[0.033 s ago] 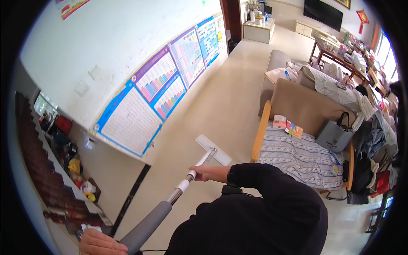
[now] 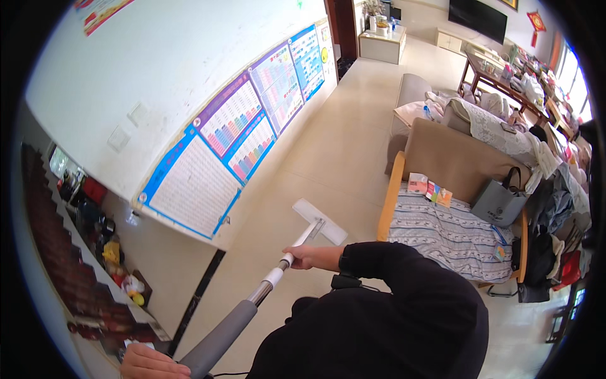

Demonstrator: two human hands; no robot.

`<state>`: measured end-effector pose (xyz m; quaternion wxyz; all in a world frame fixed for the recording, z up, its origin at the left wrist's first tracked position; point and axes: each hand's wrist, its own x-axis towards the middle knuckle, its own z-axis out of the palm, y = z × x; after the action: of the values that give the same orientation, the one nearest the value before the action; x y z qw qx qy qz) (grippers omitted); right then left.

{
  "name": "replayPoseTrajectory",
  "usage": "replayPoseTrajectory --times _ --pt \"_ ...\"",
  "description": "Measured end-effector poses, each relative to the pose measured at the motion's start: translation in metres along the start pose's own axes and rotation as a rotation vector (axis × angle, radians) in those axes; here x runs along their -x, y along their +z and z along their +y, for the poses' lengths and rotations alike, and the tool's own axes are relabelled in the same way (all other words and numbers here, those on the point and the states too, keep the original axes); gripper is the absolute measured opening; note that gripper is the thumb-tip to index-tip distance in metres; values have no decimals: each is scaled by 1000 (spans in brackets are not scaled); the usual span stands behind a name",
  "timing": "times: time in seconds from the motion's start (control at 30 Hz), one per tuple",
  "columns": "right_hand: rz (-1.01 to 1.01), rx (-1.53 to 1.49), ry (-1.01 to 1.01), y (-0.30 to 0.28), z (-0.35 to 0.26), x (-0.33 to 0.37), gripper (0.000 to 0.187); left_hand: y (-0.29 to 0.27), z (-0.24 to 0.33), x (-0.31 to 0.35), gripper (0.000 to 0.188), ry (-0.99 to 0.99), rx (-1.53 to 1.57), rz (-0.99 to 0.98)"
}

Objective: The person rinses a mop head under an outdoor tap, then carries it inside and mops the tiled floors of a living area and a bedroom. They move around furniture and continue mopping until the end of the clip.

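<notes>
A flat mop slants across the lower middle, with a grey grip sleeve [image 2: 224, 336], a silver and white pole, and a flat rectangular white mop head [image 2: 332, 232] resting on the tiled floor. Low down on the pole, my right hand [image 2: 302, 257] is closed around it, the black-sleeved arm reaching in from the right. At the lower left, my left hand [image 2: 151, 365] is closed at the top end of the grey sleeve; part of its grip is cut off by the picture's edge.
A wall with blue and purple charts [image 2: 237, 120] runs along the left, ending in a corner. On the right stands a wooden-armed sofa [image 2: 442, 237] with booklets and a grey bag [image 2: 499, 203]. Beyond are a cluttered table [image 2: 499, 82] and white cabinet [image 2: 382, 49]. A dark strip [image 2: 197, 300] crosses the floor.
</notes>
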<state>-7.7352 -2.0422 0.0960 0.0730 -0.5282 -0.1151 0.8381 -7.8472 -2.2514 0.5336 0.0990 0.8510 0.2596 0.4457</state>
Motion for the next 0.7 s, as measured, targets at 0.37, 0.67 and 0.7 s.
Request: replayPoseTrajectory --times 0.37,0.67,0.7 --pt "195 -352 -246 -31 -369 -155 20 -23 -446 -99 43 194 -93 316" --pt "171 -732 -361 -147 -677 -188 21 46 -761 -317 40 304 159 42" --pt "161 -721 -360 -170 -707 -195 20 63 -793 -340 40 320 198 20"
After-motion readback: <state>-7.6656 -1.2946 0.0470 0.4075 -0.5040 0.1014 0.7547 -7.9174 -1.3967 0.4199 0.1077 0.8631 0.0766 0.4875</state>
